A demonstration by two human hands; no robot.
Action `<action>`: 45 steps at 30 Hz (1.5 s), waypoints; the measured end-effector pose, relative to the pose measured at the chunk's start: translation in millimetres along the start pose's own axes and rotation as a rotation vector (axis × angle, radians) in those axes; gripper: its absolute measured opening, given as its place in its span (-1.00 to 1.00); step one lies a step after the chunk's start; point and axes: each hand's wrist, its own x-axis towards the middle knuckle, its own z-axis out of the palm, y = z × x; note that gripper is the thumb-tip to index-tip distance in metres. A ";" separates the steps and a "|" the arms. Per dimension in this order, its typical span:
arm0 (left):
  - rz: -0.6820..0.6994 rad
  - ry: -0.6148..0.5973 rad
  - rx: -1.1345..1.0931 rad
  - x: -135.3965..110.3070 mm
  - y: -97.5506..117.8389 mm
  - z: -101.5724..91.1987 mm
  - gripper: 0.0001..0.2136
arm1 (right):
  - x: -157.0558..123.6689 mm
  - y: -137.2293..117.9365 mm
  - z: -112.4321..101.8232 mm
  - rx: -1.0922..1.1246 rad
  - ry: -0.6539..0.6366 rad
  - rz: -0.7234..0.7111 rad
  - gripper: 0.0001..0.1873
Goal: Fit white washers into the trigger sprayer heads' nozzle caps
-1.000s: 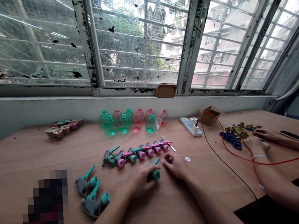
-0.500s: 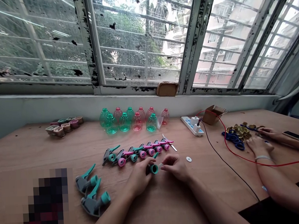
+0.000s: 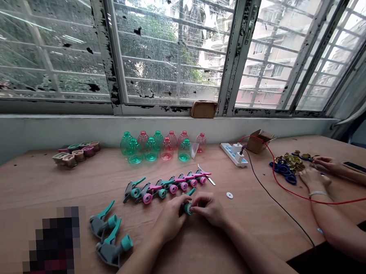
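Observation:
My left hand (image 3: pixel 172 217) is closed around a grey and teal spray trigger head (image 3: pixel 186 208), its round collar facing right. With thumb and fingertips pinched, my right hand (image 3: pixel 210 208) is at the mouth of that collar. A thin white washer is in this pinch, mostly hidden by the fingers. Another white washer (image 3: pixel 229 195) lies flat on the table to the right. Beyond my hands, a row of pink and teal trigger heads (image 3: pixel 173 188) lies on the wood. Two teal trigger heads (image 3: pixel 113 249) rest left of my left forearm.
Green and pink clear bottles (image 3: pixel 151 150) stand along the wall. Metal tweezers (image 3: pixel 207 175) lie by the row's right end. A power strip (image 3: pixel 234 154) with cables is at right, near a cardboard box (image 3: pixel 258 142). Another person's hands (image 3: pixel 314 179) are among gold and blue pieces.
My right hand has moved left, bringing the white washer from beside the collar to its opening. My left hand keeps its hold on the trigger head.

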 end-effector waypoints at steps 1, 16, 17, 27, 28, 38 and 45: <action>-0.001 0.001 0.000 0.0 0.1 -0.1 -0.59 | -0.2 -0.7 0.0 -0.035 0.007 -0.022 -0.83; -0.012 -0.043 0.104 1.2 0.4 -0.5 -0.72 | -7.0 -2.3 -0.6 -0.409 -0.012 -0.255 -0.91; -0.007 -0.045 0.111 1.3 0.2 -0.5 -0.72 | -7.2 -2.3 -0.8 -0.440 -0.019 -0.267 -0.90; 0.038 0.005 0.197 -1.1 -0.2 -0.1 -0.60 | -9.3 -6.7 1.8 -0.566 -0.032 -0.366 -0.82; 0.042 0.005 0.209 -1.6 -1.0 0.4 -0.60 | -9.5 -6.5 2.0 -0.567 -0.041 -0.369 -0.82; -0.035 0.304 0.670 6.3 1.0 -43.3 -0.58 | -9.1 -4.3 1.7 -0.544 0.038 -0.276 -0.81; -0.362 0.270 0.987 4.3 -6.6 -77.9 -0.57 | -2.7 -9.3 -4.6 -0.597 0.031 -0.234 -0.81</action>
